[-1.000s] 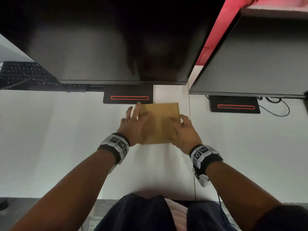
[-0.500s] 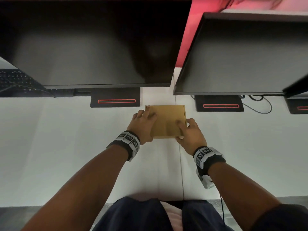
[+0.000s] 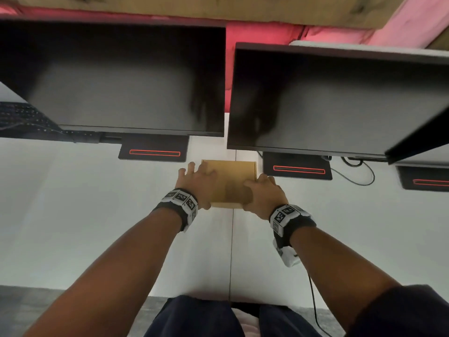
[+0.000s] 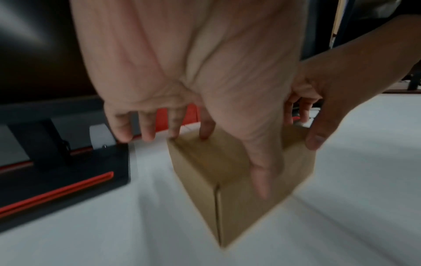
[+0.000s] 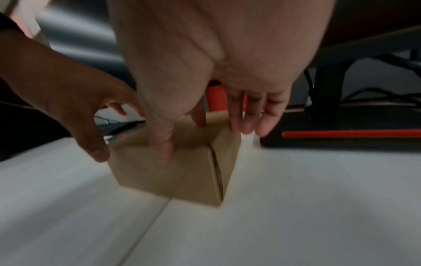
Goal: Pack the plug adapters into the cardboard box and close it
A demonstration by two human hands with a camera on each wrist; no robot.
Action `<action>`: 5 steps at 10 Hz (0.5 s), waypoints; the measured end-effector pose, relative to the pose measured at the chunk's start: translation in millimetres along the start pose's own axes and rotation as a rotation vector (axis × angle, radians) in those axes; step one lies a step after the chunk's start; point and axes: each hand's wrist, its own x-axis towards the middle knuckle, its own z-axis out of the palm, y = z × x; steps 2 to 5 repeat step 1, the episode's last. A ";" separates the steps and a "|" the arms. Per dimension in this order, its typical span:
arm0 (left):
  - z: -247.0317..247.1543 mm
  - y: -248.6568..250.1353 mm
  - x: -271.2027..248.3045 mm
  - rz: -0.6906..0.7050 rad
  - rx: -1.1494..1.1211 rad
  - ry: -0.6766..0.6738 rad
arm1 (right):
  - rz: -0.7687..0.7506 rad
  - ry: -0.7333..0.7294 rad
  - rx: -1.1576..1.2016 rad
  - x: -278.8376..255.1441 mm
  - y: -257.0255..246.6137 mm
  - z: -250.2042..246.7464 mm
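The cardboard box is closed and sits on the white desk across the seam between two tabletops. My left hand lies on its left side with the fingers spread. In the left wrist view its thumb runs down the box and the index finger touches the top, while the outer fingers hang past the far left edge. My right hand grips the near right corner, thumb on the front face and fingers over the top and right edge. No plug adapters are visible.
Two dark monitors hang over the back of the desk. Their black bases with red stripes flank the box closely. A black cable loops at the right and a keyboard lies far left.
The box has shifted a little to the right, from under the left monitor base to between the two bases. My left fingers have spread. The head view has tilted up.
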 end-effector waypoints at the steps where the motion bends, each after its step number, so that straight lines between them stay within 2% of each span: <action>1: -16.2 7.5 -1.1 -0.047 0.020 -0.050 | -0.018 -0.064 -0.025 4.2 0.9 -14.9; 5: -16.2 7.5 -1.1 -0.047 0.020 -0.050 | -0.018 -0.064 -0.025 4.2 0.9 -14.9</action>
